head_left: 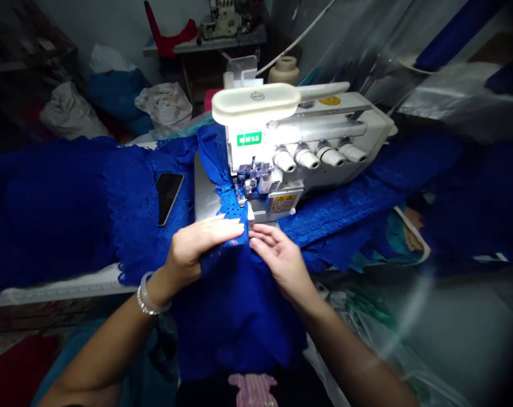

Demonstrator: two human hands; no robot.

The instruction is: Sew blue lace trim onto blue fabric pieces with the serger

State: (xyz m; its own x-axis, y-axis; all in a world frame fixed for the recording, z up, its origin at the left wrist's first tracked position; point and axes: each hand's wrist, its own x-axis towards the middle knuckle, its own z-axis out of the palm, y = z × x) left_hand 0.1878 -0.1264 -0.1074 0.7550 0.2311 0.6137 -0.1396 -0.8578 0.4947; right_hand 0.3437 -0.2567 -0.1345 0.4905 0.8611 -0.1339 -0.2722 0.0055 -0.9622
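Note:
Blue eyelet fabric [232, 204] lies under the presser foot [240, 195] of a white overlock sewing machine [256, 121], whose lamp lights the needle area. From the machine the cloth hangs down toward my lap. My left hand [192, 240], with two bracelets at the wrist, is closed on the fabric just in front of the foot, its fingers pointing right across the top. On the other side, my right hand [279, 257] pinches the cloth's right edge between thumb and bent fingers. The parts of the fabric beneath both hands are hidden.
A dark-screened phone [169, 198] lies on blue scalloped fabric [131, 209] at the left. More blue fabric [345, 212] runs along the machine's right side. Thread cone [284, 70] and white sacks [165, 104] stand behind. Another machine [222, 20] sits on a far table.

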